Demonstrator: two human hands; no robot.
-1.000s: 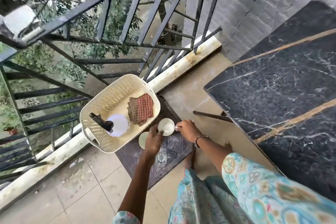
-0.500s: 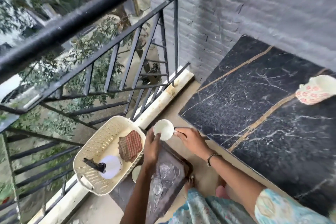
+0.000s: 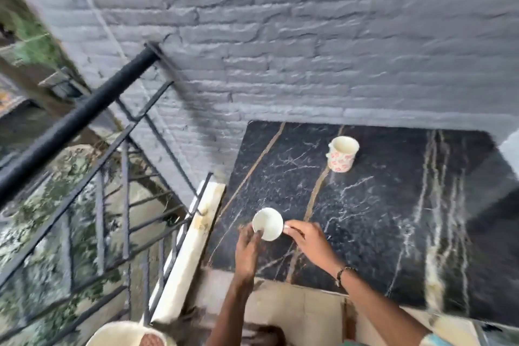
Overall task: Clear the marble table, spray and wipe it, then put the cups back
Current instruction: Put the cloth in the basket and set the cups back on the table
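Observation:
A small white cup (image 3: 268,223) is over the near left part of the black marble table (image 3: 379,219). My right hand (image 3: 304,236) pinches its handle on the right. My left hand (image 3: 248,247) touches the cup's left rim with its fingertips. Whether the cup rests on the marble or hangs just above it I cannot tell. A floral mug (image 3: 342,153) stands upright on the table near the back wall.
A grey brick wall (image 3: 280,36) runs behind the table. A black metal railing (image 3: 84,149) and a white ledge (image 3: 191,247) lie to the left. The cream basket (image 3: 118,336) with a checked cloth (image 3: 153,341) shows at the bottom edge.
Both hands have carried the white cup up from the low stool beside the basket to above the marble table. The view has swung up and right, and the floral mug now shows whole.

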